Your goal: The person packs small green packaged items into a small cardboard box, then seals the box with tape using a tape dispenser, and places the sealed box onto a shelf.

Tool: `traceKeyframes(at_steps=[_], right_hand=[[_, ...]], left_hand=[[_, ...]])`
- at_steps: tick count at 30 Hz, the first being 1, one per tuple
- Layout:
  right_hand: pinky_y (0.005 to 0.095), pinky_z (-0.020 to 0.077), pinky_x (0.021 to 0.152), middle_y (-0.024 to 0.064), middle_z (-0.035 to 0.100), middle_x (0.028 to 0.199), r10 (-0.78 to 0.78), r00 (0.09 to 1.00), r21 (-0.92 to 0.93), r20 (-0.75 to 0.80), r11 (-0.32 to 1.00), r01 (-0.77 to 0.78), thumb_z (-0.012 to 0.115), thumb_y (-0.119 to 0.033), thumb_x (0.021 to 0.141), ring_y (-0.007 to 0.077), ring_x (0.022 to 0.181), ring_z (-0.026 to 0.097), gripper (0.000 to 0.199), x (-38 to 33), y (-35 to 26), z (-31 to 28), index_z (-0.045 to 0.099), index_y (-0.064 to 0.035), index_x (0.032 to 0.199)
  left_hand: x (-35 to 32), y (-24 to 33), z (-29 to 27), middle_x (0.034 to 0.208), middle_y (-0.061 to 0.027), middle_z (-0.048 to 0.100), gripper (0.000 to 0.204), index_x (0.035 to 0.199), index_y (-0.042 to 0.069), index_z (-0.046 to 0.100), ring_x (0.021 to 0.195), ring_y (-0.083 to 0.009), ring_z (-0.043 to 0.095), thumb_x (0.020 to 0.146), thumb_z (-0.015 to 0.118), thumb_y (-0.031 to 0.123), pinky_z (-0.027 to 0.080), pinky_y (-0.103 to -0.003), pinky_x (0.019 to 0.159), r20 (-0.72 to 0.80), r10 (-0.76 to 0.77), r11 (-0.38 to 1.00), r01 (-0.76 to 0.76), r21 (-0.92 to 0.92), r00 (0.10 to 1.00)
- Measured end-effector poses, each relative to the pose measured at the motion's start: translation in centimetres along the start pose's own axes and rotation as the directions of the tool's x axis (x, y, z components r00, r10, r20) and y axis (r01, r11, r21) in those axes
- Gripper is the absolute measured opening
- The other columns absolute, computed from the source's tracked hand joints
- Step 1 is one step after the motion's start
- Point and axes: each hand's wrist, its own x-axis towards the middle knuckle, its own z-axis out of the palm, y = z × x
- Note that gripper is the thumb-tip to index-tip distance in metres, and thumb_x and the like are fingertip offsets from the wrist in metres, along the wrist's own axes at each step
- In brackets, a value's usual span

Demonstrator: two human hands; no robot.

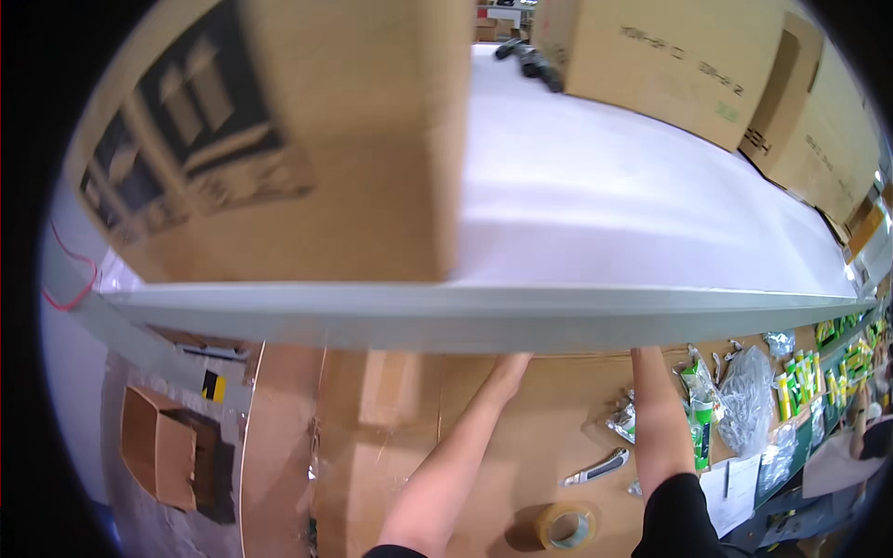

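Both my forearms reach forward over a cardboard-covered work surface (530, 418) and pass under a grey shelf edge (558, 316). Only the wrist end of my left hand (511, 365) shows; the shelf hides its fingers. My right forearm (659, 409) runs under the same edge, with the hand hidden too. What either hand touches cannot be seen. A blurred narrow cardboard piece (389, 389) lies left of my left wrist. Between my arms, nearer to me, are a utility knife (595, 468) and a roll of clear tape (565, 526).
A large carton (363, 139) stands on the white shelf (595, 186) at left; more cartons (670, 65) stand at the back right. Clear plastic bags (747, 395), green packets (800, 381) and a paper sheet (728, 493) lie right. An open box (158, 446) sits low at left.
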Motion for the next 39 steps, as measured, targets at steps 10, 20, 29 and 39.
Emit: traceKeyframes(at_steps=[10,20,29,39], right_hand=[[0.0443,0.0464,0.089,0.0178,0.06,0.118,-0.003,0.978,-0.804,0.209,0.569,0.174,0.059,-0.031,0.082,0.0328,0.11,0.056,0.042,0.3,4.6,5.3,0.058,-0.0057,0.116],[0.0466,0.0502,0.083,0.0252,0.064,0.105,0.205,0.928,-0.876,0.311,0.441,0.196,0.066,-0.026,0.079,0.0375,0.095,0.063,0.039,-17.7,4.5,9.1,0.065,0.0022,0.106],[0.0404,0.0492,0.071,0.0176,0.065,0.09,0.149,0.91,-0.343,0.388,0.939,-0.008,0.057,-0.026,0.089,0.0325,0.084,0.064,0.024,-58.1,5.7,14.8,0.061,-0.0057,0.102],[0.0373,0.0523,0.074,0.0131,0.07,0.084,0.425,0.433,-0.267,-0.795,0.395,-0.879,0.058,-0.024,0.082,0.0241,0.079,0.068,0.024,-94.4,18.6,8.0,0.07,-0.0061,0.093]], left_hand=[[-10.7,-6.9,-1.1,0.121,-0.0107,0.059,0.046,0.135,0.005,0.043,0.105,-0.017,0.06,0.097,0.053,0.03,0.047,-0.03,0.088,-0.01,-0.24,0.956,0.238,0.171,0.971],[-39.0,-10.0,-8.4,0.108,-0.0113,0.065,0.036,0.117,-0.003,0.056,0.097,-0.0178,0.061,0.096,0.054,0.027,0.048,-0.03,0.085,-0.199,-0.386,0.898,0.416,0.143,0.901],[-47.6,17.6,-1.1,0.103,-0.0137,0.057,0.029,0.098,0.007,0.059,0.093,-0.0262,0.057,0.094,0.055,0.036,0.044,-0.042,0.085,0.507,0.443,0.888,-0.284,-0.362,0.739],[-57.7,21.9,-3.2,0.111,-0.0054,0.058,0.03,0.108,0.013,0.062,0.101,-0.0271,0.059,0.086,0.068,0.032,0.046,-0.043,0.08,0.673,0.734,0.675,0.203,-0.709,-0.089]])
